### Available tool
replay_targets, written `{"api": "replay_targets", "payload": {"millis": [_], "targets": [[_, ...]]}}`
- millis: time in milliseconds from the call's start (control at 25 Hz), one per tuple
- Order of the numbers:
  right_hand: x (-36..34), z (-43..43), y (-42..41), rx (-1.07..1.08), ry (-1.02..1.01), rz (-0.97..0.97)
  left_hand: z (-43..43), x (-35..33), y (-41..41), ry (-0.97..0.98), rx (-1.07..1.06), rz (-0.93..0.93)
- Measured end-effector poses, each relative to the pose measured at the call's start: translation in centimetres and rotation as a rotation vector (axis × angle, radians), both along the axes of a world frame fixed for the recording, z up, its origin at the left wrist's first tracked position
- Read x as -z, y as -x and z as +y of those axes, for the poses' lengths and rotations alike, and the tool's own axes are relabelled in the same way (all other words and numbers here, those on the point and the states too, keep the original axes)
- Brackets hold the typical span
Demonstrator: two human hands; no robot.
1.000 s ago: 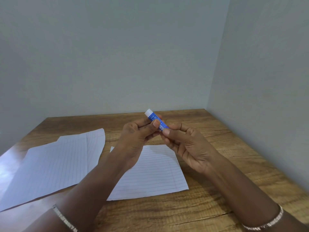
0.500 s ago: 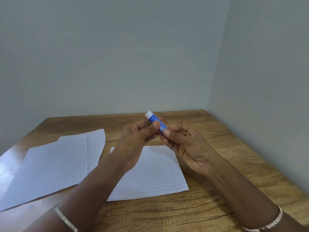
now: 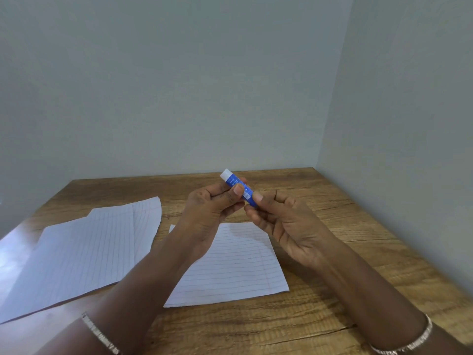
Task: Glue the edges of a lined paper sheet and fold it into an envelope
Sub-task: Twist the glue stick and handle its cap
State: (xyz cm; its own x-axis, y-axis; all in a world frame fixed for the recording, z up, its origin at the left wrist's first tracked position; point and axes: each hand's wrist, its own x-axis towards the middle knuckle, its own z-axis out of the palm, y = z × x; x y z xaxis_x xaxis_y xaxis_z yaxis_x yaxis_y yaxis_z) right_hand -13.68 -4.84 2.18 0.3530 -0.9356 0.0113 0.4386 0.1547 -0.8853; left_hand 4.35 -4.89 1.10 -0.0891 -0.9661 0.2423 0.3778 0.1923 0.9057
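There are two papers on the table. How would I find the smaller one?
Look at the wooden table in the corner. Below the left hand and right hand holding the blue glue stick lies a lined sheet. Its lines run across, unlike the wider paper to its left, whose lines run up and down.

Both forearms reach forward and converge at the glue stick [image 3: 238,187]. The left hand [image 3: 210,211] pinches its upper barrel between thumb and curled fingers; the right hand [image 3: 289,226], palm turned up, pinches its lower end.
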Motion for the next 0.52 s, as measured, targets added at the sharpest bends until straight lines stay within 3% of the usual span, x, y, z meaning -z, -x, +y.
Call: {"api": "replay_targets", "payload": {"millis": [240,320,400,440,520], "targets": [[0.1,0.0,0.2,0.103,0.230,0.162,-0.1,-0.1,0.1,0.008,0.002,-0.018],[-0.1,-0.5,1.3,0.283,0.434,0.478,0.1,-0.2,0.2,0.042,0.006,-0.065],[-0.4,-1.6,3.3,0.651,0.634,0.921,0.2,-0.2,0.2,0.066,-0.039,-0.163],[-0.4,-2.1,4.4,0.804,0.677,1.146,0.2,-0.1,0.4,0.065,-0.070,-0.230],[-0.1,-2.8,6.7,0.824,0.567,1.439,0.3,0.1,0.7,0.037,-0.125,-0.340]]}}
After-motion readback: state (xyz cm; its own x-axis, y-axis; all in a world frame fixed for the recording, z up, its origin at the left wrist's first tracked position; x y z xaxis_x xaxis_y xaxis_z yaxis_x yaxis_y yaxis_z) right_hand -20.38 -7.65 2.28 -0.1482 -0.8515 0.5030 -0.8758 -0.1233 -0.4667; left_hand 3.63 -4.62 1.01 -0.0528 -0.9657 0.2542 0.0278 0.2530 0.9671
